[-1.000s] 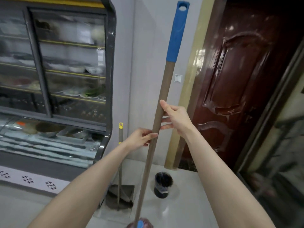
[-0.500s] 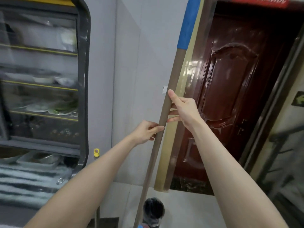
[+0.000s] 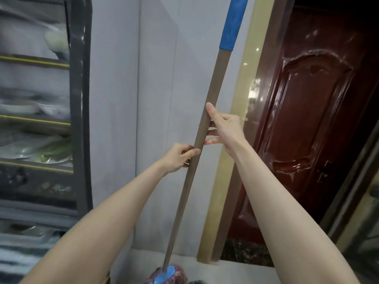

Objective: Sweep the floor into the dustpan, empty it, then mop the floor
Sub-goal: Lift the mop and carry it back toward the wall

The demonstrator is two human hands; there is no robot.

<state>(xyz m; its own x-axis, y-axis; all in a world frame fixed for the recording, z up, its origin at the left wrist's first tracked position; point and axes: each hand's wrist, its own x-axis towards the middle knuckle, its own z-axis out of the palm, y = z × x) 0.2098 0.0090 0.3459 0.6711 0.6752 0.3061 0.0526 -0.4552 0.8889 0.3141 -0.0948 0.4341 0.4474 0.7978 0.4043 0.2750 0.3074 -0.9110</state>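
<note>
gripping the mop handle (image 3: 207, 117) with both hands, left hand (image 3: 178, 157) below right hand (image 3: 225, 128), the mopping step seems underway; next, push the mop head (image 3: 167, 276) across the floor (image 3: 235, 271).

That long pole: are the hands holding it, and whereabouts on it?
Yes. Both hands grip the mop handle on its bare brown middle, left hand lower, right hand just above, below the blue grip.

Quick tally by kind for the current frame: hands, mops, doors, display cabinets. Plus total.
Hands: 2, left hand and right hand, both on the mop handle
Mops: 1, mop, its head at the bottom edge
Doors: 1, dark red door
Display cabinets: 1, display cabinet, contents blurred
Total: 5
</note>
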